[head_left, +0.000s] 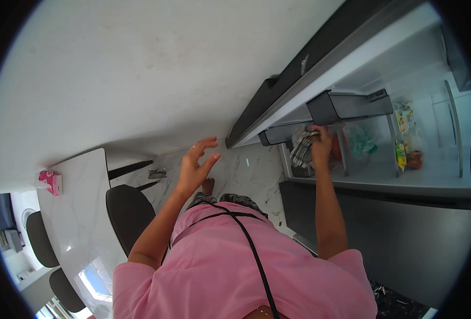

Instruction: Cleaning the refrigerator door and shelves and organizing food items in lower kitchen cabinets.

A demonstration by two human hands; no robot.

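My right hand (322,148) reaches into the open refrigerator, its fingers closed on a crumpled black-and-white striped cloth (302,149). The cloth is bunched up near the inner side of the door, below a dark door bin (352,108). Something red shows just behind my right hand, too covered to name. My left hand (195,164) is raised over the floor, away from the refrigerator, with fingers bent and apart and nothing in them. A green plastic bag (362,141) lies inside, to the right of my right hand.
The refrigerator door (278,87) stands swung out towards the white wall (140,64). Yellow packets (401,155) and other bags sit further right inside. A white marble-patterned table (81,207) with a pink tissue pack (50,182) and dark chairs (129,215) is on my left.
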